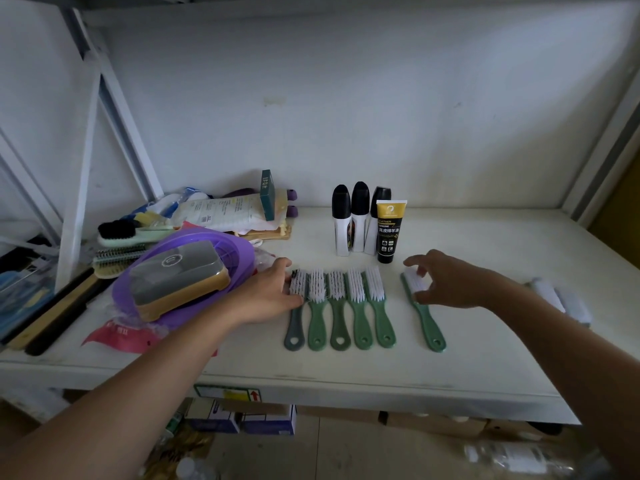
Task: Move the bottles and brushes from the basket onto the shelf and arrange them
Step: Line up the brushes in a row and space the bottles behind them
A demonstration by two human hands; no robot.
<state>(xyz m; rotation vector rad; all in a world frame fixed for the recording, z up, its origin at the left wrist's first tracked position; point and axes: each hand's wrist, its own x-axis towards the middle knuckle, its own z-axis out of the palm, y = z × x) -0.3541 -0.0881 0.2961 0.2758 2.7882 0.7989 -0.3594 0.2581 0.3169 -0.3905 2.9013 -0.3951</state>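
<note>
Several brushes lie side by side on the white shelf, white bristles up, handles toward me. The leftmost is grey; the others are green. My left hand rests against the grey brush's head, thumb at its neck. A separate green brush lies to the right, and my right hand holds its bristle head between curled fingers and thumb. Behind them stand three black-capped bottles and a black-and-gold tube.
A purple basket at left holds a tan box with a clear lid. Behind it lie a packet, a green box and more brushes. White cloth-like items lie at far right. Cartons sit below the shelf.
</note>
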